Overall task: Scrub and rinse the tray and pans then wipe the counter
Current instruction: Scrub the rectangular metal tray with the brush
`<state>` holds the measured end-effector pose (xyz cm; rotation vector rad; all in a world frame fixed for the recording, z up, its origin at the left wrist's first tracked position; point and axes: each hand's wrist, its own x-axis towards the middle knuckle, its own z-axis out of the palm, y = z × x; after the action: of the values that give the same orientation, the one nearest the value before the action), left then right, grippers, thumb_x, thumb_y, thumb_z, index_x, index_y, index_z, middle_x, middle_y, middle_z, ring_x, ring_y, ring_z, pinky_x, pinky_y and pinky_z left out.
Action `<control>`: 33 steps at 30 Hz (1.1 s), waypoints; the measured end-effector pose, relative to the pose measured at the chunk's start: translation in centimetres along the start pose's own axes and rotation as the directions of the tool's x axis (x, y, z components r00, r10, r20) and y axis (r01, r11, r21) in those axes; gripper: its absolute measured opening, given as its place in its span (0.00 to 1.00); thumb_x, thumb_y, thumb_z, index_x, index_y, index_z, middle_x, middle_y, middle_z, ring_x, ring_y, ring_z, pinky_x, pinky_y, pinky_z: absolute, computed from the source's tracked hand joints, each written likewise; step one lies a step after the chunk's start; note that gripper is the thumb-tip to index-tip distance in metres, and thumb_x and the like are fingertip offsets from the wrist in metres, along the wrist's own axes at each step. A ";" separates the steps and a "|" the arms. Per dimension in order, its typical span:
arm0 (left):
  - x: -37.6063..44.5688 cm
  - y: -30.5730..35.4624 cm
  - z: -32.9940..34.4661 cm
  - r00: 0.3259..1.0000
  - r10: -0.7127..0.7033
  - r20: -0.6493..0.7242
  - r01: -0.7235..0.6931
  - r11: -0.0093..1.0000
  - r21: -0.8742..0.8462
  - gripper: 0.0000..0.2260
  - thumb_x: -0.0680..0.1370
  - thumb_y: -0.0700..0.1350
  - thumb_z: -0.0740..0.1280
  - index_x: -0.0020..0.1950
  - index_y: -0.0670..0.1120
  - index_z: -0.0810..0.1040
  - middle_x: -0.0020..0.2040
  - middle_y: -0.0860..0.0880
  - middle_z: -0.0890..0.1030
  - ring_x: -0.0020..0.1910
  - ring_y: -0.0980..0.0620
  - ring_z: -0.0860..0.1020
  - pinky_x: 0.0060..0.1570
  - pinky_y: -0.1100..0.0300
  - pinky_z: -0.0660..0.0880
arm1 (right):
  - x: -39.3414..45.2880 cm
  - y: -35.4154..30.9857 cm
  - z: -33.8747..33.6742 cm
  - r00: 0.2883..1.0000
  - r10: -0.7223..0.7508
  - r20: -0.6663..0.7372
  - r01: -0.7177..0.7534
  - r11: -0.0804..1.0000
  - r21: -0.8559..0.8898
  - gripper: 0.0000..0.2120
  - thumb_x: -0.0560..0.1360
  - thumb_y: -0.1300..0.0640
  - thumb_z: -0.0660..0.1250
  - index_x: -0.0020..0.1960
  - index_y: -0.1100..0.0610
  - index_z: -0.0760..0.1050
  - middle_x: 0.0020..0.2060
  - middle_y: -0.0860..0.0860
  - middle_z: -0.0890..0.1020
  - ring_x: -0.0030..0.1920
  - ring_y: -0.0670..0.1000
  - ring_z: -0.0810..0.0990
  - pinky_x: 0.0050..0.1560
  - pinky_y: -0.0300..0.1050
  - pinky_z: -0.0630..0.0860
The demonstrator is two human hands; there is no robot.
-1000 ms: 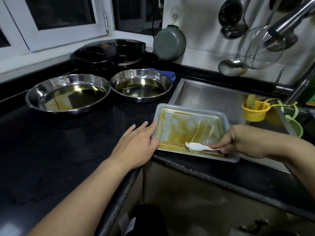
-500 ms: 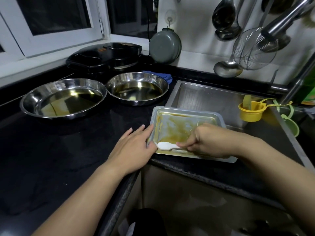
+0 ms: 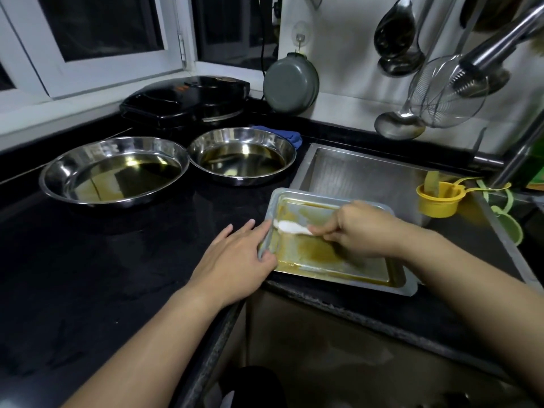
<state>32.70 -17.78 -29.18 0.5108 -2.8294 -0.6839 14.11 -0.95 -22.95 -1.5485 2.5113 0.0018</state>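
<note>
Metal tray (image 3: 379, 278) at counter (image 3: 117, 260) edge, braced by flat left hand (image 3: 235, 260), fingers straight; right hand (image 3: 357, 231) curled, pinching white scraper (image 3: 290, 226) near tray's left rim.

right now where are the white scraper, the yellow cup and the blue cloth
white scraper (image 3: 290, 227), head view, on its flat blade
yellow cup (image 3: 435, 206), head view, on its outer wall
blue cloth (image 3: 290, 136), head view, on its visible fold
</note>
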 end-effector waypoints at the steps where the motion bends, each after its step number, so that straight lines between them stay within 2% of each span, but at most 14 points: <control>1: -0.1 0.1 -0.1 1.000 -0.004 -0.009 0.004 1.000 -0.011 0.30 0.80 0.52 0.59 0.83 0.57 0.57 0.81 0.56 0.62 0.79 0.65 0.52 0.79 0.62 0.43 | 1.0 0.2 -0.1 0.998 0.045 -0.051 -0.047 0.998 -0.036 0.15 0.83 0.47 0.61 0.67 0.34 0.75 0.46 0.43 0.81 0.44 0.50 0.78 0.43 0.46 0.72; 4: -0.3 0.6 -0.7 0.999 -0.033 -0.027 0.032 0.998 -0.046 0.30 0.79 0.52 0.64 0.81 0.58 0.62 0.81 0.57 0.63 0.80 0.64 0.53 0.77 0.65 0.43 | 3.2 -0.1 -0.4 0.975 0.102 -0.199 -0.142 0.970 -0.196 0.17 0.84 0.47 0.55 0.69 0.41 0.76 0.52 0.53 0.81 0.48 0.58 0.79 0.46 0.51 0.75; 6: -0.5 0.9 -1.1 0.999 -0.042 -0.027 0.041 0.998 -0.047 0.30 0.78 0.52 0.64 0.80 0.59 0.63 0.81 0.57 0.62 0.80 0.63 0.52 0.76 0.66 0.43 | 3.6 -0.5 -0.2 0.965 0.080 -0.249 -0.150 0.949 -0.276 0.19 0.84 0.48 0.53 0.70 0.43 0.75 0.49 0.52 0.78 0.45 0.58 0.79 0.43 0.51 0.74; 8: -0.6 1.2 -1.4 0.998 -0.057 -0.014 0.056 0.997 -0.053 0.29 0.79 0.52 0.64 0.80 0.60 0.62 0.81 0.57 0.61 0.79 0.63 0.51 0.75 0.66 0.44 | 3.4 -0.2 -0.2 0.963 0.026 -0.267 -0.122 0.929 -0.350 0.19 0.85 0.50 0.52 0.73 0.40 0.70 0.44 0.51 0.73 0.40 0.57 0.74 0.38 0.50 0.69; 10: -0.8 1.6 -1.8 0.996 -0.090 0.002 0.090 0.994 -0.069 0.29 0.80 0.51 0.63 0.81 0.61 0.61 0.82 0.57 0.59 0.79 0.63 0.51 0.75 0.67 0.44 | 2.3 0.7 -0.4 0.963 0.036 -0.267 -0.132 0.927 -0.352 0.18 0.85 0.49 0.52 0.72 0.39 0.71 0.44 0.50 0.71 0.40 0.57 0.74 0.39 0.49 0.69; 14: -0.9 1.5 -1.9 0.995 -0.096 0.004 0.096 0.993 -0.067 0.29 0.81 0.50 0.61 0.81 0.61 0.60 0.82 0.57 0.59 0.79 0.63 0.51 0.74 0.67 0.43 | -1.2 2.6 0.5 0.964 0.114 -0.240 -0.199 0.909 -0.365 0.19 0.84 0.50 0.56 0.73 0.36 0.69 0.47 0.50 0.76 0.49 0.58 0.81 0.43 0.50 0.72; 16: -1.0 1.6 -1.9 0.995 -0.104 0.008 0.104 0.992 -0.066 0.29 0.81 0.50 0.61 0.82 0.61 0.59 0.82 0.58 0.59 0.79 0.62 0.51 0.75 0.66 0.44 | -2.8 3.2 0.2 0.945 0.225 -0.237 -0.295 0.897 -0.328 0.18 0.85 0.43 0.53 0.71 0.38 0.73 0.48 0.53 0.78 0.51 0.60 0.81 0.44 0.50 0.73; 17: -1.0 1.6 -1.9 0.995 -0.102 0.009 0.102 0.993 -0.064 0.29 0.81 0.50 0.61 0.82 0.61 0.59 0.82 0.58 0.59 0.79 0.62 0.51 0.75 0.66 0.44 | -3.2 3.4 0.0 0.932 0.271 -0.239 -0.338 0.890 -0.307 0.19 0.84 0.41 0.52 0.68 0.40 0.76 0.45 0.54 0.77 0.51 0.61 0.81 0.42 0.49 0.71; 19: -0.9 1.6 -1.9 0.995 -0.094 0.013 0.095 0.993 -0.071 0.29 0.81 0.50 0.61 0.82 0.61 0.58 0.82 0.59 0.59 0.78 0.62 0.50 0.73 0.68 0.42 | -3.0 3.5 0.0 0.923 0.293 -0.249 -0.367 0.865 -0.342 0.17 0.84 0.43 0.55 0.65 0.42 0.79 0.42 0.52 0.74 0.49 0.60 0.81 0.40 0.48 0.70; 22: -0.7 1.3 -1.6 0.997 -0.074 0.030 0.076 0.995 -0.066 0.29 0.81 0.49 0.62 0.82 0.60 0.59 0.81 0.59 0.59 0.78 0.65 0.50 0.70 0.71 0.38 | -0.4 1.5 0.2 0.931 0.225 -0.286 -0.317 0.888 -0.334 0.14 0.82 0.50 0.60 0.64 0.46 0.79 0.45 0.53 0.78 0.49 0.60 0.81 0.41 0.49 0.71; 25: -0.8 1.4 -1.6 0.997 -0.079 0.025 0.080 0.995 -0.061 0.29 0.81 0.49 0.62 0.82 0.60 0.59 0.81 0.58 0.60 0.78 0.65 0.50 0.71 0.70 0.40 | 2.5 -1.2 0.7 0.955 0.078 -0.287 -0.174 0.929 -0.327 0.17 0.85 0.50 0.55 0.69 0.45 0.76 0.50 0.54 0.79 0.50 0.61 0.81 0.43 0.50 0.71; 30: -0.6 1.3 -1.3 0.997 -0.076 -0.006 0.076 0.996 -0.044 0.29 0.81 0.47 0.61 0.82 0.61 0.59 0.81 0.59 0.60 0.79 0.63 0.52 0.70 0.71 0.40 | 0.5 0.3 -0.2 0.973 0.086 -0.214 -0.159 0.923 -0.349 0.22 0.84 0.54 0.54 0.75 0.40 0.67 0.45 0.51 0.72 0.51 0.59 0.80 0.42 0.49 0.71; 33: -0.5 1.0 -0.6 0.997 -0.074 -0.039 0.073 0.997 -0.027 0.30 0.80 0.47 0.60 0.81 0.60 0.60 0.80 0.60 0.63 0.80 0.64 0.53 0.75 0.66 0.41 | -2.5 2.5 0.0 0.973 0.148 -0.177 -0.205 0.907 -0.367 0.18 0.84 0.49 0.56 0.73 0.40 0.70 0.40 0.47 0.70 0.50 0.57 0.81 0.42 0.48 0.73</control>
<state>33.01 -17.05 -28.21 0.6198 -2.7735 -0.7139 12.99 2.39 -22.77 -1.4834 2.8936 0.4500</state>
